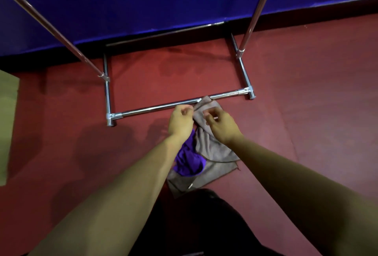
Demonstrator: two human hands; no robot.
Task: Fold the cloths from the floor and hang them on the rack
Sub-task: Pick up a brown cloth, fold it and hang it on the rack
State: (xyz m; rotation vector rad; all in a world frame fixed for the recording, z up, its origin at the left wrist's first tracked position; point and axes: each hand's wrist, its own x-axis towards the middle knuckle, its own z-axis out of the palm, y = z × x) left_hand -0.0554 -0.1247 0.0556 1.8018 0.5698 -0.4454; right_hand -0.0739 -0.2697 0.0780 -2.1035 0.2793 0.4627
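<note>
Cloths sit on the red floor (306, 92) just in front of the rack's chrome base bar (155, 108). Left hand (181, 120) pinches the grey cloth (212, 145) at its top edge; right hand (222, 125) pinches beside it. Purple cloth (187, 161) lies bunched below the left hand. Judgement: slide pinches apart to opposite corners before lifting. Grey looks soft, napped, with stitched hems; purple smoother.
</note>
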